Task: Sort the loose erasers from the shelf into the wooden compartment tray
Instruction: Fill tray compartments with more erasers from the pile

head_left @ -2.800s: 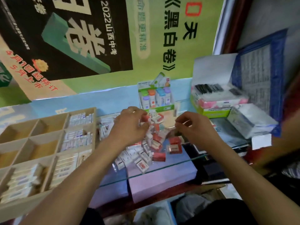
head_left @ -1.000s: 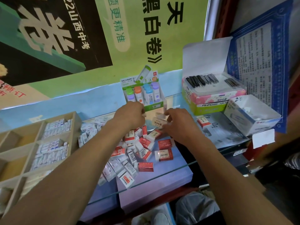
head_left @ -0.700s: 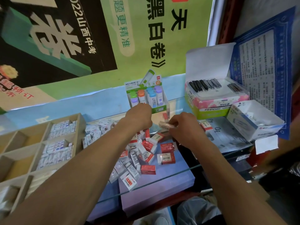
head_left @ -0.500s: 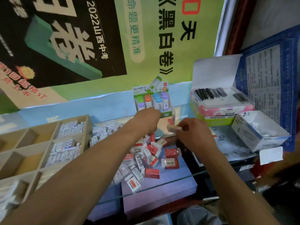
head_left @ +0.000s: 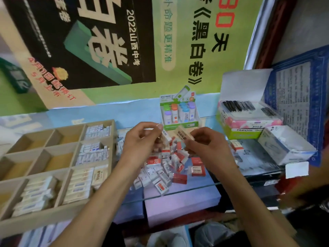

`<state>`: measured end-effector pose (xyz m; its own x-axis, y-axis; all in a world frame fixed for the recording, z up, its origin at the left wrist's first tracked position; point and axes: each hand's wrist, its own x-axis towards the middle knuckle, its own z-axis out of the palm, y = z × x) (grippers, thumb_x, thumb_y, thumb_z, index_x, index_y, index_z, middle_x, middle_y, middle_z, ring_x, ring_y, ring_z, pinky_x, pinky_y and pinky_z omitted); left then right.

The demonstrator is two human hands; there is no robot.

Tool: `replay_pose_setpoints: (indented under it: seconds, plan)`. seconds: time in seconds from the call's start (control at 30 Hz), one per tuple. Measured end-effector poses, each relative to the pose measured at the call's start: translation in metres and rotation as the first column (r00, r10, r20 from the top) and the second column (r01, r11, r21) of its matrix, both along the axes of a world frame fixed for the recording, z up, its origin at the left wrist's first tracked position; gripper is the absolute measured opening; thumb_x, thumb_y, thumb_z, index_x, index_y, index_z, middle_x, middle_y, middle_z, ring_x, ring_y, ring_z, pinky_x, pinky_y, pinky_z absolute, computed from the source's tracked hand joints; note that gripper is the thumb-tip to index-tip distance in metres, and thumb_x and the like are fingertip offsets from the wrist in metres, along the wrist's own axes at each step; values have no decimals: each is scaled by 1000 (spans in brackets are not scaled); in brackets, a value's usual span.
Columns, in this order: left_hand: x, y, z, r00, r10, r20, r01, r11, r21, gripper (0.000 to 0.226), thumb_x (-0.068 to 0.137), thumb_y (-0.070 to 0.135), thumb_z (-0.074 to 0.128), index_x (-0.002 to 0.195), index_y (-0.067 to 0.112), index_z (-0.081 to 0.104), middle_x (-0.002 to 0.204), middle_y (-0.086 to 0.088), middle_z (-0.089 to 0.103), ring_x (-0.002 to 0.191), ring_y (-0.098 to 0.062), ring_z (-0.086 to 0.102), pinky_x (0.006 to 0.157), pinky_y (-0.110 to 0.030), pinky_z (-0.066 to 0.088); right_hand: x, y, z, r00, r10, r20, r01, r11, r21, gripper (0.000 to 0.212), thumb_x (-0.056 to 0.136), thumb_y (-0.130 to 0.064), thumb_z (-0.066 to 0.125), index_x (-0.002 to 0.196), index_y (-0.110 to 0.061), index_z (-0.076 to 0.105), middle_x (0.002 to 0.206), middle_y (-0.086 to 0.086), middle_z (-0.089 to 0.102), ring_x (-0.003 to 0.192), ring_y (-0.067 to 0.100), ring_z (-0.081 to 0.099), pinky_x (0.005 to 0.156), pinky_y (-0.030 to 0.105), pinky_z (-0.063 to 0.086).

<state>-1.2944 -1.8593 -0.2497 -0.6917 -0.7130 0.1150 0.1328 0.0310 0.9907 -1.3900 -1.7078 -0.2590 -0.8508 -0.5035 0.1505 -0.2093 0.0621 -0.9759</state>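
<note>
The left hand [head_left: 142, 139] is raised above the pile, fingers curled, pinching a white eraser [head_left: 166, 138] between thumb and fingertips. The right hand [head_left: 204, 145] is raised beside it, close but apart, pinching a cream eraser [head_left: 183, 135] with dark print, held tilted.

Behind everything a poster [head_left: 106, 50] in green and black covers the wall. The glass shelf [head_left: 195, 187] carries all the goods. On its left sits the wooden tray [head_left: 74, 154], divided into compartments: the right column holds rows of white erasers at the far and middle cells and cream ones in the near cell; the near-left cell also holds pale erasers; the other cells visible show bare wood. At the right stands an open box [head_left: 249, 122] with a raised lid and dark pens inside, and just in front of it a white carton [head_left: 284, 145]. At the back, between the hands and the poster, a green display [head_left: 179, 111] holds upright coloured tubes.

The pile [head_left: 169, 166] of loose erasers, red-sleeved and white, lies on the shelf beneath and in front of both hands, just right of the tray. One red eraser [head_left: 236, 146] lies apart, near the box.
</note>
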Motion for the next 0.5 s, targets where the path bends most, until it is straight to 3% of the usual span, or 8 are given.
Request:
replay_pose_setpoints:
  seconds: [0.23,0.33,0.5]
  plan:
    - [60,-3,-5,995,87,-41,-83,994,76,15,85,21,71,96,11,68,74,-9,70,61,-21,66,65,-39,58,55,-32,7,969,176,-171,-157,980,122,16,80,-11,73,93,-19,67,83,-8,70,72,4,68,72,31,58]
    - [82,-7,-5,980,152,-130,-145,988,59,19,78,24,73,90,10,66,74,-8,70,59,-20,65,56,-32,56,69,-46,13,947,258,-190,-246,965,86,22,81,-10,73,96,-26,70,89,-7,72,74,7,68,71,29,58]
    - [125,-29,-8,969,204,-143,-215,974,-70,9,85,14,66,93,10,64,77,2,71,62,-12,68,63,-32,59,97,-70,21,895,372,-246,-366,928,75,26,81,-9,73,92,-32,70,84,-14,70,68,9,66,67,28,58]
